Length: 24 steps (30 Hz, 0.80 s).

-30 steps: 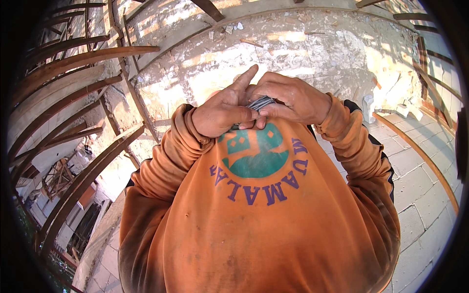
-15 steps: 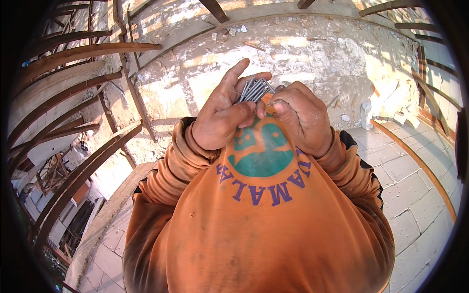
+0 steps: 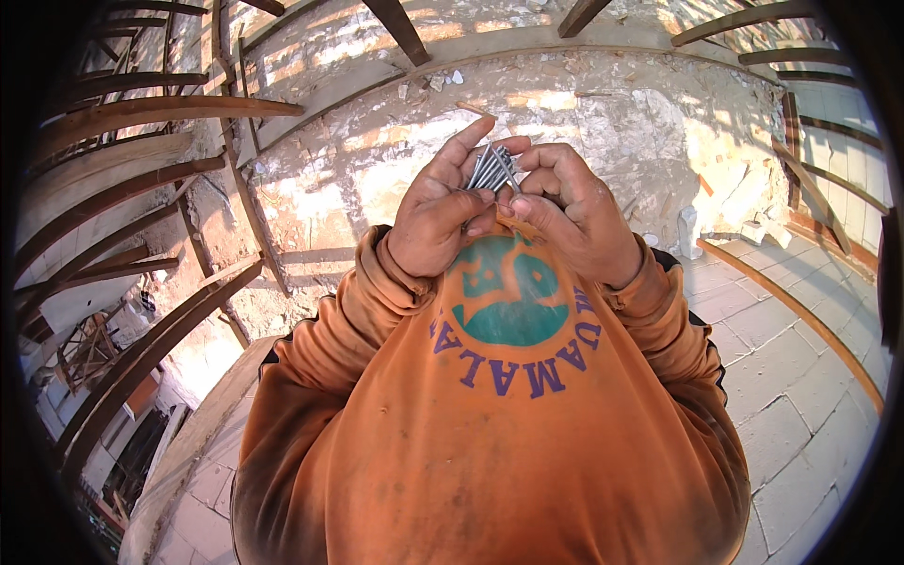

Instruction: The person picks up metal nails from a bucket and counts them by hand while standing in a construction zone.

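Note:
A bunch of grey metal nails (image 3: 490, 169) lies across the fingers of my left hand (image 3: 435, 205), in front of my chest. The left thumb presses on the near ends of the bunch, while the index finger stretches out past it. Close on the right, my right hand (image 3: 586, 215) has its thumb and curled fingers at the bunch's edge. One slanting nail (image 3: 509, 176) runs from the bunch down to the right thumb tip, pinched there. The right fingertips are partly hidden behind the thumb.
Dark wooden beams (image 3: 122, 198) cross the left side, with cluttered debris far below. A rough, dusty surface (image 3: 414, 122) with rubble lies ahead. White block paving (image 3: 772, 377) spreads at the right, beside a curved wooden strip (image 3: 800, 315). More beams (image 3: 400, 28) stand along the far side.
The right hand's fingers have shifted against the bunch, its thumb now lying on a slanting nail. Both hands moved slightly, the left a little rightward. The nails remain in the left hand.

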Each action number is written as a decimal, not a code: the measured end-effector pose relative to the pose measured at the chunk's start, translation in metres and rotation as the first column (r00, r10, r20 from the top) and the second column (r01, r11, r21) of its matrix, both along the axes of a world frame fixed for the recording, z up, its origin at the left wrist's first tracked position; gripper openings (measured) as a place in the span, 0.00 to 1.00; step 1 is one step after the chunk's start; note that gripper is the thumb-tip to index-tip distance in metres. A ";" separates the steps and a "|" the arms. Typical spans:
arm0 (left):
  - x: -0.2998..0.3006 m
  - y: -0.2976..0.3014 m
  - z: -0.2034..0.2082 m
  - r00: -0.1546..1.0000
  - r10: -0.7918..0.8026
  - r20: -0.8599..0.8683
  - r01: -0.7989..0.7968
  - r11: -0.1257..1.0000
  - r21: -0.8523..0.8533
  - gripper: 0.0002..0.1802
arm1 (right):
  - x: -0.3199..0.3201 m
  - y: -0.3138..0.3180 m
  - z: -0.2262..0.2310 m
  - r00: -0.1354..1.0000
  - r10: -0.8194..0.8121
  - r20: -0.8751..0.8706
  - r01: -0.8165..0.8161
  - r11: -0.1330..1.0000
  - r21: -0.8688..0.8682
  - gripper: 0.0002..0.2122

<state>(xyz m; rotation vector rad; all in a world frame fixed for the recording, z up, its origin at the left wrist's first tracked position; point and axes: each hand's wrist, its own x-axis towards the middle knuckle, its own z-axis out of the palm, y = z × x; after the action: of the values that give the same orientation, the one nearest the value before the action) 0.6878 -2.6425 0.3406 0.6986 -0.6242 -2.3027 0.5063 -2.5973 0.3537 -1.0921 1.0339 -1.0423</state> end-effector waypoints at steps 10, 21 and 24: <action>0.017 -0.023 -0.043 0.867 -0.302 -0.396 0.369 0.924 0.102 0.35 | -0.035 -0.045 0.019 0.794 0.235 -0.560 -0.437 0.862 -0.257 0.06; 0.034 -0.038 -0.053 0.773 -0.259 -0.579 0.385 0.917 0.104 0.32 | -0.009 -0.049 0.010 0.773 0.102 -0.626 -0.331 0.907 -0.260 0.05; 0.036 -0.038 -0.046 0.877 -0.239 -0.417 0.321 0.937 0.138 0.38 | 0.000 -0.047 0.010 0.776 0.072 -0.626 -0.291 0.922 -0.255 0.06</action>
<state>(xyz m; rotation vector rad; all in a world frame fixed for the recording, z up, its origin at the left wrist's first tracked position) 0.7233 -2.6806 0.2945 0.2182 -0.3163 -2.7044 0.5067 -2.6444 0.3635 -1.8624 1.2392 -0.7240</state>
